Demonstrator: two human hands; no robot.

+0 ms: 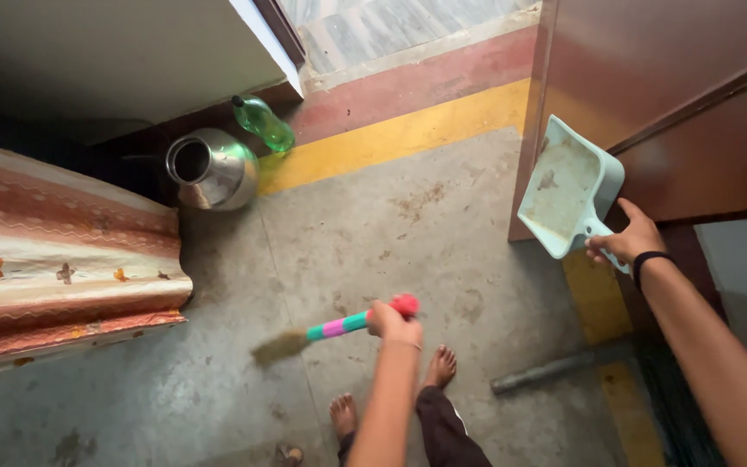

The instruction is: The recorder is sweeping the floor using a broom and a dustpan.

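My left hand [393,321] grips the handle of a short broom [339,327] with pink and teal bands and a red end cap. Its brown bristles [278,348] are blurred, low over the grey concrete floor [408,242] and pointing left. My right hand [628,241] holds the handle of a pale teal dustpan [568,186], raised and tilted with its dirty inside facing me, in front of a brown door [650,78]. My bare feet [439,367] stand on the floor just below the broom hand.
A steel pot [211,169] and a green plastic bottle [264,124] stand by the far wall. A bed with a striped orange cover [62,259] fills the left side. A grey pipe [546,372] lies on the floor at right. A yellow band [408,134] crosses the floor.
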